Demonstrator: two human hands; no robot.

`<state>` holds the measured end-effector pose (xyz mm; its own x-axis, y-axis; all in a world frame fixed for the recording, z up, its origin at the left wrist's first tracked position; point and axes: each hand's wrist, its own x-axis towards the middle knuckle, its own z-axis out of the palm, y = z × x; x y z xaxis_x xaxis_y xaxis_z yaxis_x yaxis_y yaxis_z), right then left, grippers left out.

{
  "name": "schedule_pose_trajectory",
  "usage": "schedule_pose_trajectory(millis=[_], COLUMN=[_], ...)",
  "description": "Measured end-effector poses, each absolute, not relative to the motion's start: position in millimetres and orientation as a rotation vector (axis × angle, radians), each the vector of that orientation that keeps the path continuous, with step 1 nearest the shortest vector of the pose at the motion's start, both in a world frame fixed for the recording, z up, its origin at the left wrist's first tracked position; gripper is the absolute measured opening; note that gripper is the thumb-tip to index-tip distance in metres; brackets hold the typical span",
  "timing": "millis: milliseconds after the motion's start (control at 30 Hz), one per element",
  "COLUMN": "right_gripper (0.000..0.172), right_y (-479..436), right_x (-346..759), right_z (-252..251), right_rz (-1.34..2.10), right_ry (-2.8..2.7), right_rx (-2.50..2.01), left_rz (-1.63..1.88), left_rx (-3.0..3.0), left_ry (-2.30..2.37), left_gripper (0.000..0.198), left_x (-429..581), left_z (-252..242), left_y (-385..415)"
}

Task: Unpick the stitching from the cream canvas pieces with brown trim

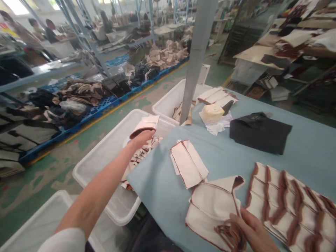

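My left hand [143, 139] is stretched out over a white plastic bin [105, 154], closed on a cream piece with a brown edge [147, 123]. Below it in the bin lie several cream and brown pieces [140, 154]. At the table's near side my right hand [250, 225] pinches the edge of a larger cream fabric piece with brown trim [212, 199]. Brown strips [228, 236] bunch up beside those fingers. A small stack of cream panels [189, 162] lies just beyond. To the right, rows of overlapping cream and brown pieces [291, 206] cover the table.
On the blue-green tabletop [220, 154] sit a black folded piece [259, 133], a yellowish block [212, 112] and more cream panels [216, 95]. A grey metal post [198, 52] rises at the table's far corner. Another white bin [168, 99] stands behind it.
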<state>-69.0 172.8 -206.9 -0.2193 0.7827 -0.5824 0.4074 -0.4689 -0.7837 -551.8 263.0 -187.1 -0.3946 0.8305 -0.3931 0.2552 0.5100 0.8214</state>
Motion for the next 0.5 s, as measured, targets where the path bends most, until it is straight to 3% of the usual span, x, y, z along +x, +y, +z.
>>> schedule_pose_trajectory(millis=[300,500], right_gripper=[0.038,0.041], right_y=[182.1,183.0], right_x=[-61.6,-47.1], right_z=[-201.2,-203.9], right_rz=[1.764,1.786], right_ry=[-1.584,-1.548], right_rx=[-1.667,-1.652], left_rz=[0.691,0.844], left_rx=[0.595,0.827], left_ry=[1.751,1.923], left_gripper=[0.030,0.030], left_x=[-399.0,-362.5], left_z=[-285.7,-299.1], left_y=[215.7,247.4])
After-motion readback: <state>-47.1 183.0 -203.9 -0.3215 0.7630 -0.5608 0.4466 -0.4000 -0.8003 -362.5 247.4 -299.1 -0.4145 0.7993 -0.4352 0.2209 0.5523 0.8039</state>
